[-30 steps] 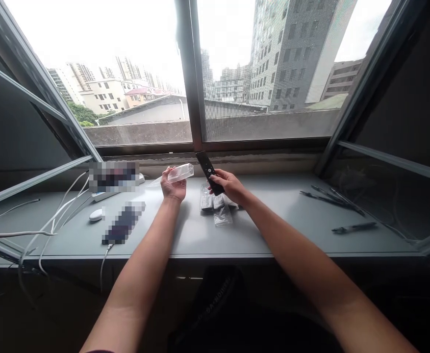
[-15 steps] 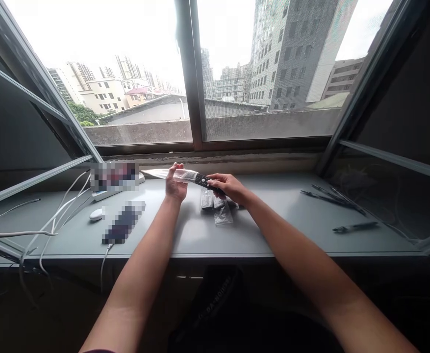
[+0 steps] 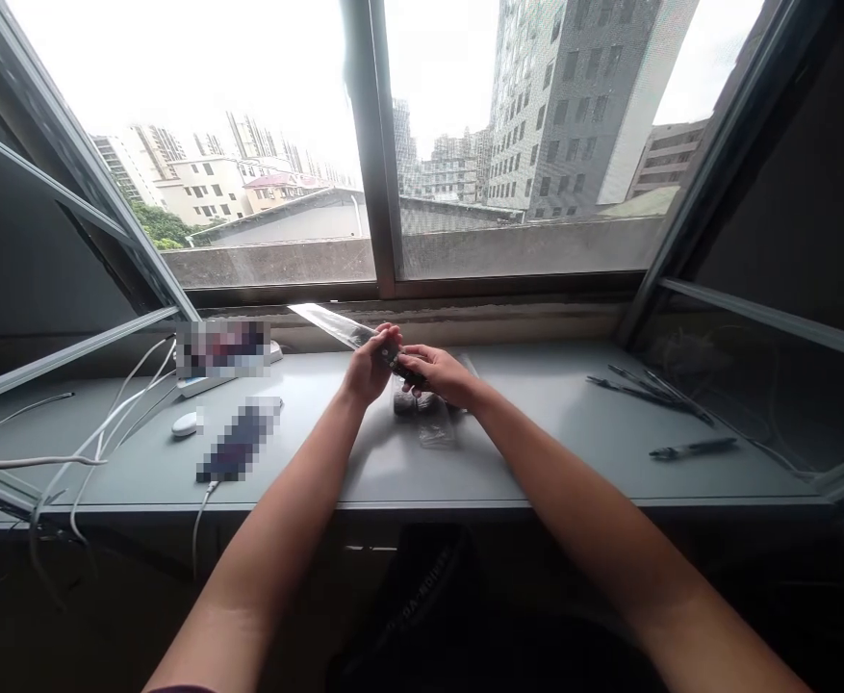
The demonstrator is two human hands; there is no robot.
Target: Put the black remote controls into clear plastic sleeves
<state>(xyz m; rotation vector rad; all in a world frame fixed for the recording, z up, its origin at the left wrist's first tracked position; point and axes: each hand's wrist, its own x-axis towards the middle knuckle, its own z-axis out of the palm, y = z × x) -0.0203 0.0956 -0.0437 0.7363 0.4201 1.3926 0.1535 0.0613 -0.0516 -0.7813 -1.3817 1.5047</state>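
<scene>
A black remote control [image 3: 395,358] with small buttons is held between my two hands above the desk, partly hidden by fingers. My left hand [image 3: 372,366] is closed around its far end, where a clear plastic sleeve [image 3: 331,324] sticks out up and to the left. My right hand [image 3: 440,372] grips the near end of the remote. Just under my hands, dark items in clear plastic bags [image 3: 436,426] lie on the desk, partly covered by my right hand.
On the grey desk [image 3: 558,462], a blurred phone [image 3: 238,445] with a cable, a white round object [image 3: 185,424] and a power strip [image 3: 209,381] sit left. Pens [image 3: 692,449] lie right. Cables run at the far left; a window stands behind.
My left hand has moved right along the remote, close to my right hand. The sleeve now points up to the left, and less of the remote shows.
</scene>
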